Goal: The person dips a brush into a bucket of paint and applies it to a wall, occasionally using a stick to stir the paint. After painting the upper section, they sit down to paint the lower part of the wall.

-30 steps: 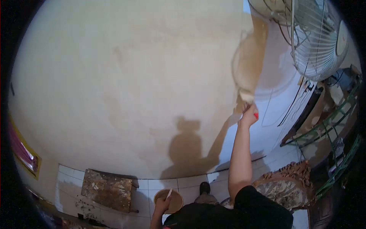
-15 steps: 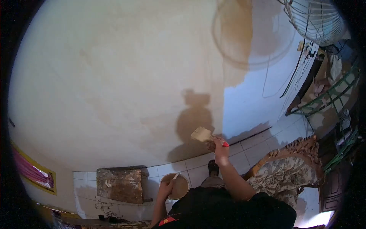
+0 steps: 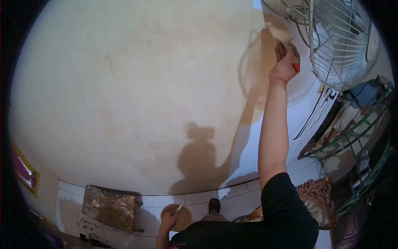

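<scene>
My right hand [image 3: 286, 63] is stretched far up and to the right, fingers closed round a wide paintbrush [image 3: 280, 34] with a red handle end. The tan bristles are at the wall [image 3: 145, 83], by the edge between cream paint and a pale blue strip; whether they touch cannot be made out. Low in view, my left hand [image 3: 168, 220] is closed at a round bucket [image 3: 192, 216] of tan paint. A pale, stick-like piece [image 3: 180, 207] shows beside its fingers over the bucket; the exact grip is partly hidden.
A white caged fan [image 3: 344, 45] stands close to my right hand. Cables [image 3: 317, 112] hang on the wall below it. Green metal bars [image 3: 360, 124] and a carved chair [image 3: 317, 193] are at right. A paint-stained wooden bench [image 3: 110, 207] stands left of the bucket.
My right hand has moved up and right with the paintbrush, from low on the wall to near the fan, straightening the arm. My left hand and the bucket appear lower and further left as the view shifted.
</scene>
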Demonstrator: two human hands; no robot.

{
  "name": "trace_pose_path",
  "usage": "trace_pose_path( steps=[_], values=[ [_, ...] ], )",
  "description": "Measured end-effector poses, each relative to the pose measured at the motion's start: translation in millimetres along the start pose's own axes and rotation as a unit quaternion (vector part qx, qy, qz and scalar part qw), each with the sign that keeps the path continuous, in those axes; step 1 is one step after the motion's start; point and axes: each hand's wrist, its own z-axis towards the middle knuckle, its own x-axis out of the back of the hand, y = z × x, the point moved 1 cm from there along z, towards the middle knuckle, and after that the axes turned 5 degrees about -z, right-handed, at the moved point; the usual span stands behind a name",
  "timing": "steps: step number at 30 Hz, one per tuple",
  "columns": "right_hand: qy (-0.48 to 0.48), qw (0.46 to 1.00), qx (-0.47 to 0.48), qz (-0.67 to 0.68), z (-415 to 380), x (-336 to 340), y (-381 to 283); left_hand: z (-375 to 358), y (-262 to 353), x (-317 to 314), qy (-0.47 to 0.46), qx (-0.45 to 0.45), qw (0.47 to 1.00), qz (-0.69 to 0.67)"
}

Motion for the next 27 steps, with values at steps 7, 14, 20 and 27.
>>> trace_pose_path(
  steps=[7, 14, 20, 27],
  values=[
    [0.04, 0.994, -0.055, -0.085, -37, 82, 37, -8, 1, 4, 0.002, 0.092, 0.996, -0.007],
    [0.01, 0.948, -0.189, -0.257, -205, 179, 10, -18, 42, 36, 0.038, 0.093, 0.987, -0.126],
    [-0.196, 0.85, -0.415, -0.259, -332, 189, -27, -8, 71, 73, 0.019, 0.067, 0.987, -0.145],
    [-0.483, 0.669, -0.484, -0.292, -381, 176, -22, -10, 102, 94, 0.023, 0.093, 0.986, -0.139]
  ],
)
